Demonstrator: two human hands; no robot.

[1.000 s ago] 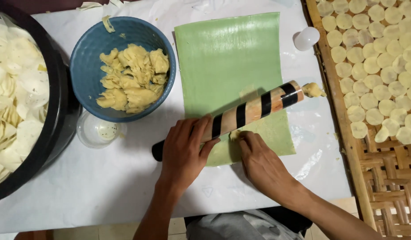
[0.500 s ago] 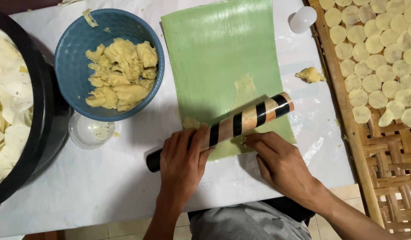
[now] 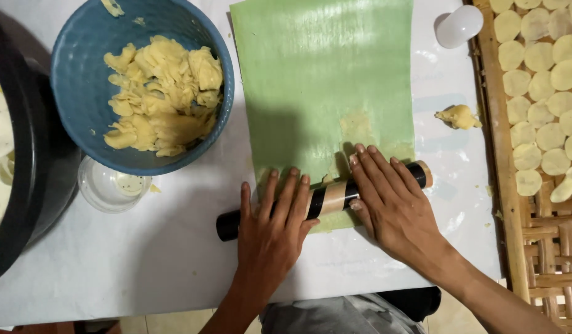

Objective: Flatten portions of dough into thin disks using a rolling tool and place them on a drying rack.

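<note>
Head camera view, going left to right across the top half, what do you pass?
Black basin → blue bowl of yellow dough → green sheet → small white cup → woven bamboo tray of pale dough discs.

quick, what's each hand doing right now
Left hand: open, flat on the striped rolling pin.
Right hand: open, flat on the same pin.

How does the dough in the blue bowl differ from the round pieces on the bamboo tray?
The dough in the blue bowl is one loose heap of torn, irregular lumps; the round pieces are flat, even discs laid side by side in rows. The bowl dough is a stronger yellow, and the discs look paler. The bowl sits at the left, the bamboo tray at the right. Both appear the same dough.
</note>
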